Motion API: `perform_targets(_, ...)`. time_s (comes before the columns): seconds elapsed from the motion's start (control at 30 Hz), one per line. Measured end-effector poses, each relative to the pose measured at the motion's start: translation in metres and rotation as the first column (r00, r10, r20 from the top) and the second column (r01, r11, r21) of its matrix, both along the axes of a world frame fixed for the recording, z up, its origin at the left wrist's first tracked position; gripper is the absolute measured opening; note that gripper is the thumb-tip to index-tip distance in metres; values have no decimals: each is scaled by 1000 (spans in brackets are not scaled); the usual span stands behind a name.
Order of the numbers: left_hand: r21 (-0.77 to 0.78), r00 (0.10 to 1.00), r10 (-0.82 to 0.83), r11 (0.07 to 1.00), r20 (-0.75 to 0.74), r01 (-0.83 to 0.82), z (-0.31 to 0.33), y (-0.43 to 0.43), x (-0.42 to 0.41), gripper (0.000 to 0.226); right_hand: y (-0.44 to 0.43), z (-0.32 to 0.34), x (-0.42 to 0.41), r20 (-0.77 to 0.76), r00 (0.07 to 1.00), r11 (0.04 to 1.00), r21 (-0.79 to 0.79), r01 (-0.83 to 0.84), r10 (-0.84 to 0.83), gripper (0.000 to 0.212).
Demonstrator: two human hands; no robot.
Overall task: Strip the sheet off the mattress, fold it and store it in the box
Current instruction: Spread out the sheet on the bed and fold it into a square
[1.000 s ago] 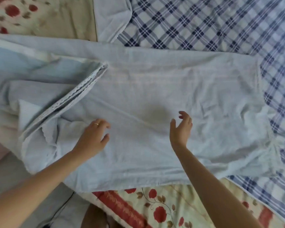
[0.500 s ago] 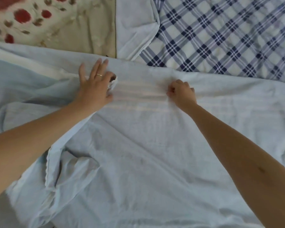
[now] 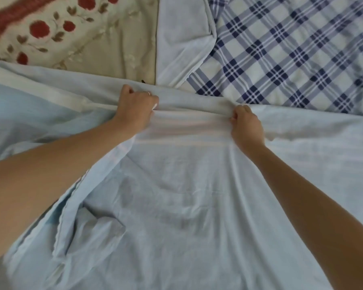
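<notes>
A pale blue sheet (image 3: 187,206) lies spread and partly folded across the bed, filling the lower part of the view. Its far edge forms a rolled ridge running left to right. My left hand (image 3: 134,109), with a ring on one finger, is closed on that far edge. My right hand (image 3: 246,127) grips the same edge a little to the right, fingers curled into the cloth. Layered folded edges of the sheet run down under my left forearm. No box is in view.
A floral cover (image 3: 71,34) with red roses lies at the far left. A blue and white checked cloth (image 3: 291,53) covers the far right. A pale blue folded piece (image 3: 182,38) sits between them, just beyond the sheet's far edge.
Both hands reached from the near side to the sheet's far edge. The left hand went from flat with fingers spread to a fist on the cloth; the edge is bunched between the hands.
</notes>
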State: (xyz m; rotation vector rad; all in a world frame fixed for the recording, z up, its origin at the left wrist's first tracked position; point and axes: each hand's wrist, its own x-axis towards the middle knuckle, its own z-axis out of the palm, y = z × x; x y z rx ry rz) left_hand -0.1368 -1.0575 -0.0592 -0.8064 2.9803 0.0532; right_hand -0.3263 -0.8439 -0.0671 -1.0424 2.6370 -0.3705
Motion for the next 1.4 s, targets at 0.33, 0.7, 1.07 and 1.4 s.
perform_targets(0.33, 484, 980, 197, 857, 12, -178, 6, -19, -33, 10, -10, 19, -36, 283, 956, 997, 41, 66, -75, 24)
perform_targets(0.7, 169, 993, 59, 985, -103, -41, -11, -18, -43, 11, -7, 6, -58, -55, 979, 970, 157, -187, 197, 12)
perform_targets(1.07, 19, 984, -174, 984, -38, 175, 0, -43, -72, 24, -34, 10, -87, -361, 901, 944, 303, -131, 241, 14)
perform_targets(1.4, 147, 975, -214, 968, 51, 205, -30, 64, -22, 71, 48, -31, -20, -177, 640, 664, 241, -708, 747, 57)
